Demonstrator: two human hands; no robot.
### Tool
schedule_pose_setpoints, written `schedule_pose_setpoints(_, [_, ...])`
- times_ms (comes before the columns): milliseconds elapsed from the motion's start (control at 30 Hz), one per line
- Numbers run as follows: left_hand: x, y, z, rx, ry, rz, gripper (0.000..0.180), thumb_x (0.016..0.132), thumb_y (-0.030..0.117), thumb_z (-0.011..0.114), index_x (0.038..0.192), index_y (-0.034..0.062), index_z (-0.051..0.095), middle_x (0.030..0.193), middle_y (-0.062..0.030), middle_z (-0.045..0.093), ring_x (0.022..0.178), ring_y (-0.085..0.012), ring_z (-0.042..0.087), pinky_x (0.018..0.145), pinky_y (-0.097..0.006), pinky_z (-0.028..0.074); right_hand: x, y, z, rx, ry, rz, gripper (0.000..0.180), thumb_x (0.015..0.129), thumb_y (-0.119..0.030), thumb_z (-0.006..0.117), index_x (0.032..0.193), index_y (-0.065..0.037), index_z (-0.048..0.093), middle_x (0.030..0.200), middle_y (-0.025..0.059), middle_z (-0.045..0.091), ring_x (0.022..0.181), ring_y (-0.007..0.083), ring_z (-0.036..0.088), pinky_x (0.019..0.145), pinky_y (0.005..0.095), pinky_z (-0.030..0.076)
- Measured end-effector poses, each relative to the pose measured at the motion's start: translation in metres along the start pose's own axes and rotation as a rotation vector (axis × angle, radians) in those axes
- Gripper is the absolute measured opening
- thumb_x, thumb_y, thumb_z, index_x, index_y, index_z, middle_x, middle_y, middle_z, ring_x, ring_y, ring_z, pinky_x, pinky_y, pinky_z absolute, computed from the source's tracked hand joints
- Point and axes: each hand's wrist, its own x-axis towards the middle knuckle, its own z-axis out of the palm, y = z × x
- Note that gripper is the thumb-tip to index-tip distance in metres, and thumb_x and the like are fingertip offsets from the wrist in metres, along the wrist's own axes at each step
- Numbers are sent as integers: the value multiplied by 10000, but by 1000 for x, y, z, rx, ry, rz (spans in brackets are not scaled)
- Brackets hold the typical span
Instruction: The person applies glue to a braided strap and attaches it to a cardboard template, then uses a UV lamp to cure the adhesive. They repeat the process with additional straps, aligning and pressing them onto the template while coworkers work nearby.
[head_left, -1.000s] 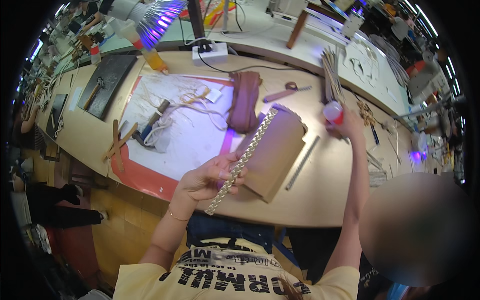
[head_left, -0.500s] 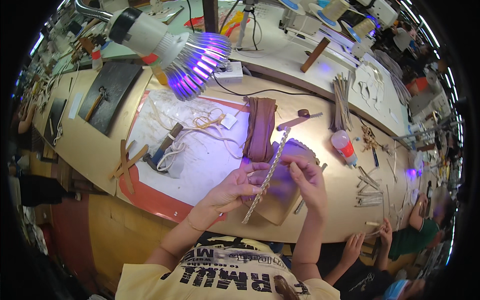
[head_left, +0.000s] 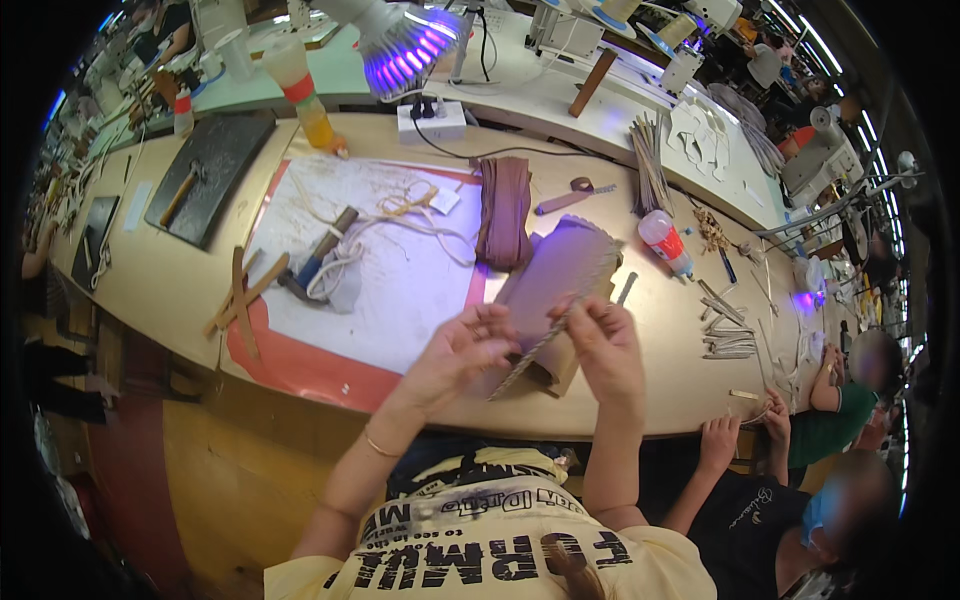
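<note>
A braided grey-beige strip [head_left: 528,363] runs slantwise in front of me, its near end pointing down and left. My right hand [head_left: 605,350] is closed on it in a pinch around its middle. Beside the strip, my left hand [head_left: 460,360] is open, fingers bent and apart, with nothing visible in it. Under and beyond the hands lies a stack of tan, leather-like panels [head_left: 555,275] with a scalloped far edge. A bundle of folded brown strips [head_left: 503,215] rests just behind that stack on the left.
A hammer [head_left: 322,248] and pale cords [head_left: 440,232] lie on a white sheet [head_left: 390,310]. Crossed brown strips [head_left: 243,300] are at left. On the right are a red-labelled bottle [head_left: 664,243], short braided pieces [head_left: 728,335] and a co-worker's hands [head_left: 722,440]. A lamp [head_left: 410,50] hangs overhead.
My left hand has let go of the braided strip and opened. My right hand now grips the strip, which leans further over. The view has shifted, so the lamp sits higher in the picture.
</note>
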Motion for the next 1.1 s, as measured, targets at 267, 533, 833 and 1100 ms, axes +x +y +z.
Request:
schedule_pose_setpoints(267, [38, 28, 2, 933, 291, 421, 254, 890, 180, 644, 1086, 21, 629, 936, -45, 667, 841, -113, 620, 746, -257, 477, -71, -52, -95, 60, -8, -346, 187, 916, -160, 631, 989, 11, 610, 828, 69, 574, 748, 177, 507, 723, 335, 435])
schedule_pose_setpoints(533, [147, 68, -54, 1507, 358, 396, 279, 889, 224, 631, 1068, 19, 691, 971, -99, 707, 834, -157, 648, 751, -307, 507, -82, -38, -161, 125, 226, -287, 269, 899, -219, 667, 1063, -14, 606, 788, 29, 530, 752, 146, 468, 736, 333, 406])
schedule_pose_setpoints(833, [280, 72, -92, 1595, 364, 271, 467, 774, 339, 759, 1045, -33, 681, 823, -117, 678, 762, -188, 634, 740, -313, 507, -65, -32, -162, 92, 382, -263, 230, 897, -184, 665, 1047, -25, 595, 780, 35, 537, 728, 145, 476, 709, 332, 397])
schedule_pose_setpoints(1100, [270, 78, -94, 1470, 339, 265, 429, 697, 300, 840, 947, -21, 704, 740, -76, 664, 660, -123, 596, 631, -262, 485, -51, -30, -150, 120, 393, -224, 235, 895, -193, 670, 1047, -35, 587, 795, 15, 539, 732, 136, 465, 703, 325, 381])
